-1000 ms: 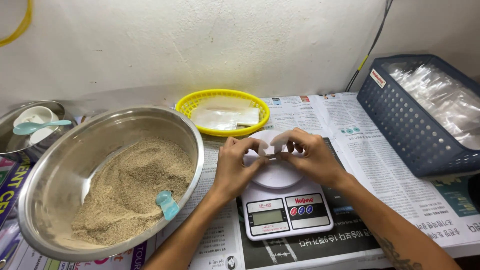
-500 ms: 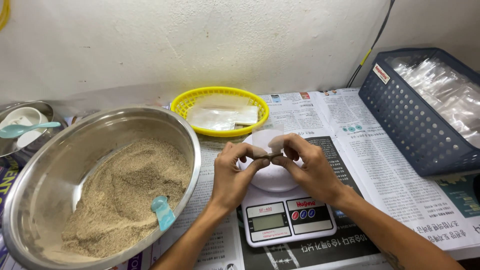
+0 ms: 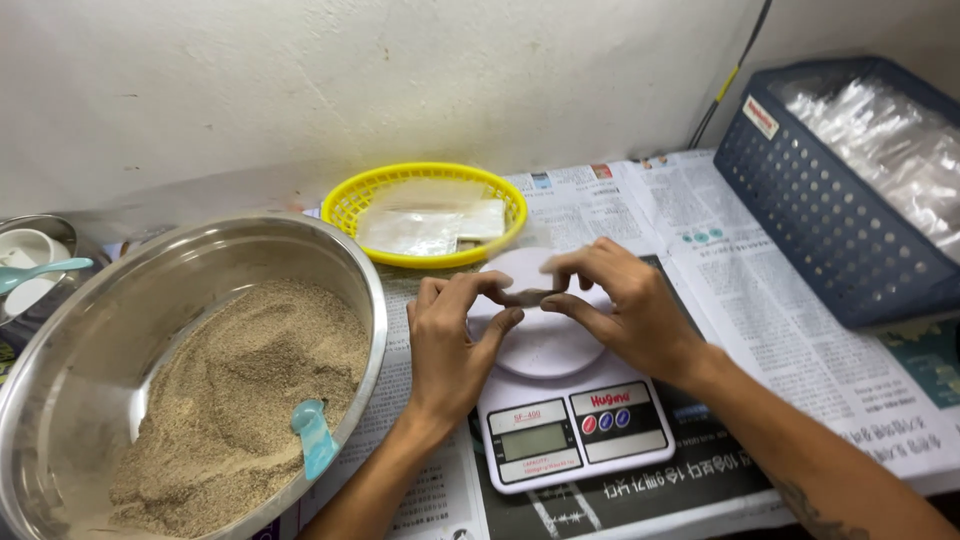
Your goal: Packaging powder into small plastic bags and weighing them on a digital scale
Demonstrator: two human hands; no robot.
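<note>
Both hands met over the round white plate of a kitchen scale (image 3: 560,400): left hand (image 3: 450,345) and right hand (image 3: 625,305) each pinched one end of a small clear packet (image 3: 527,297) with brownish fill, fingertips closed on it, held just above the plate. Could not tell whether the packet touched the plate. Scale sat on newspaper (image 3: 760,300) spread over the desk, display and three round buttons facing the person. Just behind the scale: a yellow plastic basket (image 3: 350,205) with a few flat clear bags lying in it. Left of the left hand, close by: a large steel bowl (image 3: 110,300) holding a heap of tan granular powder (image 3: 230,400), with a light blue scoop (image 3: 312,438) stuck in the heap near the rim, handle end up. Far left edge: a smaller metal pot (image 3: 60,225) with a white cup and a teal spoon across it, partly cut off. Right side, well apart from the hands: a dark blue perforated crate (image 3: 820,220) full of clear plastic bags. A dark cable (image 3: 725,85) ran up the white wall behind the crate.
</note>
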